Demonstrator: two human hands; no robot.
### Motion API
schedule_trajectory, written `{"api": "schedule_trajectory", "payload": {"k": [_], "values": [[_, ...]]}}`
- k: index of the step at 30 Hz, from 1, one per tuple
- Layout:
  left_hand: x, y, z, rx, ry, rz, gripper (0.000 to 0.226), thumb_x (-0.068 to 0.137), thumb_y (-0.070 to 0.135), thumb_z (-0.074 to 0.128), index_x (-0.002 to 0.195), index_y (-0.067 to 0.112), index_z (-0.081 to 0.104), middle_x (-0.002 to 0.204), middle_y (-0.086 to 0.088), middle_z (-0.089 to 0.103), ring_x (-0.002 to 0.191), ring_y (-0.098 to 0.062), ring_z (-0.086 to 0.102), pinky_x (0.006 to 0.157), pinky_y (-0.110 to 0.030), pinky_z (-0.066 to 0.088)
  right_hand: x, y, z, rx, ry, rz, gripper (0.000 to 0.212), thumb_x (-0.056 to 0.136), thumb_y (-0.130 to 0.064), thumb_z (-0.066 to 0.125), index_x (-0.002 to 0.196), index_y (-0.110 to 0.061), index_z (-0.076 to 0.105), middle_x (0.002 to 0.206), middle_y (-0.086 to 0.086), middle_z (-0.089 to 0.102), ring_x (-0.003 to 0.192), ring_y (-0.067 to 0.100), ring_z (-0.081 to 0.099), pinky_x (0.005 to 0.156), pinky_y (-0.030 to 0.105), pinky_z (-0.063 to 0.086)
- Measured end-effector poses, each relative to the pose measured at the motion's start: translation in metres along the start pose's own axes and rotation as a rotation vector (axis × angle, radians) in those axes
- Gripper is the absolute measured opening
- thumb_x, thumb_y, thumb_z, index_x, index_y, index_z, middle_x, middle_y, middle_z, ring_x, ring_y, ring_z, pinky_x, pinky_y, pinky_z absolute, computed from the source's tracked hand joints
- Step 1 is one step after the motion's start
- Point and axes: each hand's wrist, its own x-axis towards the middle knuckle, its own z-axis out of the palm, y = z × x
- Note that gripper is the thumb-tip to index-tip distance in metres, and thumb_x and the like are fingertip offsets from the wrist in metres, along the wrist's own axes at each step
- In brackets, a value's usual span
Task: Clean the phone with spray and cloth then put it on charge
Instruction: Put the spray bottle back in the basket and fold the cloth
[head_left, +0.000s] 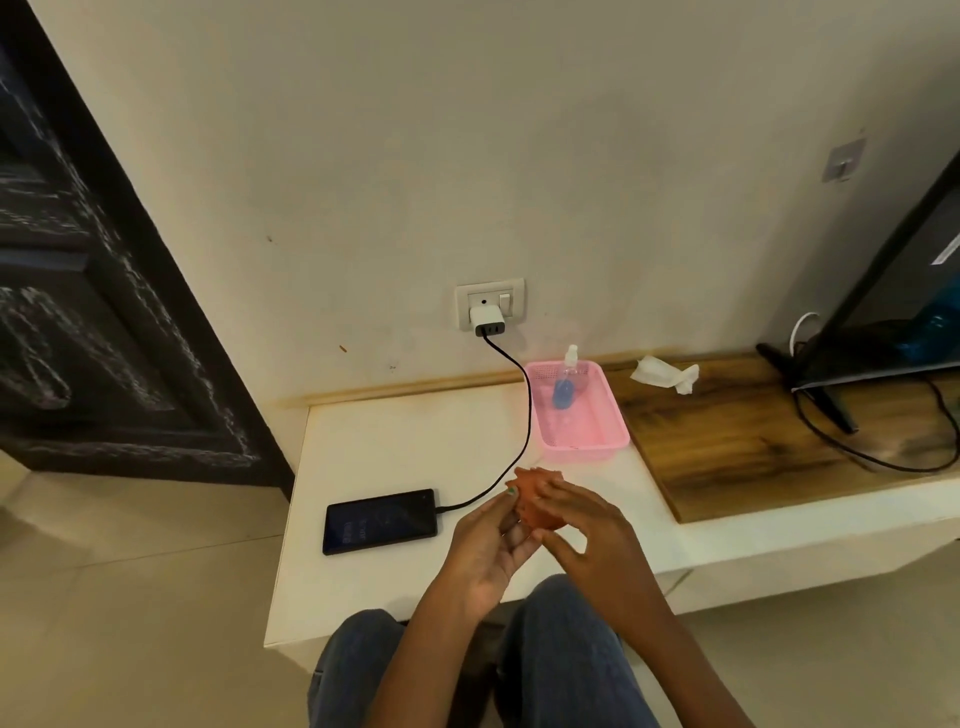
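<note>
A black phone (380, 521) lies flat on the white shelf (395, 441), its screen lit. A black cable (522, 415) runs from its right end up to a white charger (487, 320) plugged into the wall socket. Just right of the phone, above the shelf, both hands hold a crumpled orange-red cloth (537, 496). My left hand (491, 545) curls its fingers round the cloth from the left. My right hand (582, 525) pinches it from the right. A clear spray bottle (567, 379) with blue liquid lies in the pink basket (587, 441).
A crumpled white tissue (665, 373) lies on the wooden board (753, 441) at the right. A black screen on a stand (893, 312) with trailing cables stands at the far right. A dark door (104, 312) fills the left. My knees (561, 649) are below the shelf edge.
</note>
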Motion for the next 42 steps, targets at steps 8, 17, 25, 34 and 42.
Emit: {"api": "schedule_trajectory", "payload": {"k": [8,17,25,34,42], "values": [[-0.005,-0.001,0.006,-0.023,0.027,-0.001,0.023,0.096,0.016,0.052,0.112,0.004,0.062,0.099,-0.016,0.074,0.089,-0.026,0.073,0.068,-0.034,0.062,0.003,-0.015,0.007,0.251,0.356,0.3,0.014,0.089,-0.021,0.056,0.101,-0.026,0.063,0.093,-0.016,0.065,0.086,0.002,0.062,0.08,0.008,0.047],[-0.004,-0.007,0.007,0.004,0.048,0.007,0.016,0.092,0.013,0.058,0.106,0.009,0.063,0.097,-0.015,0.075,0.085,-0.025,0.074,0.068,-0.033,0.061,-0.001,-0.018,0.02,0.268,0.664,0.408,0.023,0.09,-0.021,0.055,0.109,-0.011,0.062,0.098,-0.001,0.067,0.09,0.014,0.061,0.079,0.019,0.046],[-0.003,-0.003,0.009,0.042,0.051,0.049,0.018,0.094,0.008,0.054,0.101,0.002,0.069,0.081,-0.01,0.075,0.072,-0.018,0.073,0.062,-0.027,0.059,-0.017,-0.013,0.029,-0.08,0.256,-0.038,0.039,0.086,-0.028,0.058,0.11,0.002,0.066,0.114,0.011,0.067,0.106,0.02,0.063,0.091,0.026,0.046],[0.006,-0.006,0.008,0.129,0.068,0.078,0.019,0.086,0.012,0.066,0.102,0.005,0.071,0.091,-0.01,0.076,0.082,-0.019,0.073,0.064,-0.025,0.058,-0.014,-0.002,0.028,-0.08,0.223,-0.048,0.021,0.078,-0.01,0.065,0.098,-0.011,0.074,0.107,0.005,0.071,0.103,0.011,0.064,0.093,0.026,0.048],[0.029,-0.007,0.016,0.169,0.146,0.037,0.017,0.088,0.008,0.063,0.105,0.01,0.061,0.111,-0.016,0.066,0.092,-0.028,0.067,0.074,-0.032,0.058,0.019,0.043,0.008,0.767,0.265,0.816,0.02,0.092,-0.011,0.054,0.111,-0.009,0.057,0.116,0.013,0.06,0.107,0.035,0.058,0.093,0.046,0.048]]}}
